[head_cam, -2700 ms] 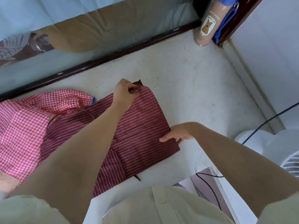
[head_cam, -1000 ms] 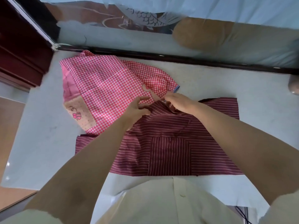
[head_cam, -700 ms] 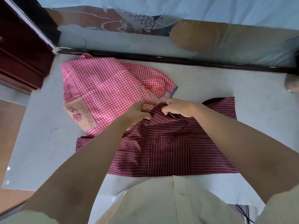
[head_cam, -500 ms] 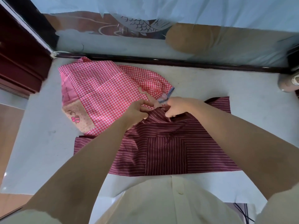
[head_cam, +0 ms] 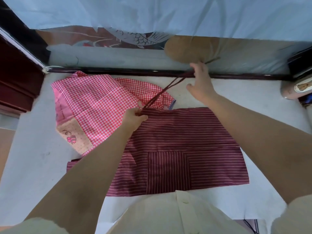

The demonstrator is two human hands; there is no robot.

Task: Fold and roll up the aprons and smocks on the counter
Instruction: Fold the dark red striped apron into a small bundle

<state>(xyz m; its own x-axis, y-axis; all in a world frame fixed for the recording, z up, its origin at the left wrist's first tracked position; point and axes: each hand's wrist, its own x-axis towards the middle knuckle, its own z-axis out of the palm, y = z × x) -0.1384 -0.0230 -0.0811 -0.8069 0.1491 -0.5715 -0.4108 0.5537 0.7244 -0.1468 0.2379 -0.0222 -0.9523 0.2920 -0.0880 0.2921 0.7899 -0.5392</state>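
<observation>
Striped apron [head_cam: 185,149], maroon with thin white lines, lies flat on the pale counter [head_cam: 30,157] just in front of the person, a pocket [head_cam: 167,173] with upright stripes sewn near its near edge. Its left part overlaps a pink gingham smock [head_cam: 94,102] spread out toward the far left corner. On the smock a dotted peach patch [head_cam: 74,141] carries a small cartoon figure, and a plain pink band beside it bears a line of script too small to read. At the far right a tan bottle [head_cam: 293,88] lies or leans at the counter's edge, its label showing a little animal picture; any words on it are blurred. The left hand [head_cam: 135,117], arm stretched forward, has its fingers curled and pinching the apron's top edge where the ties [head_cam: 162,92] begin. The right hand [head_cam: 200,81] is raised above the counter near the dark frame of the glass panel [head_cam: 135,38] with its fish pattern; the ties run taut up into its fingers, their ends poking out beyond, while the thumb stands out to the side. A cream buttoned shirt [head_cam: 168,213] fills the bottom of the view.
</observation>
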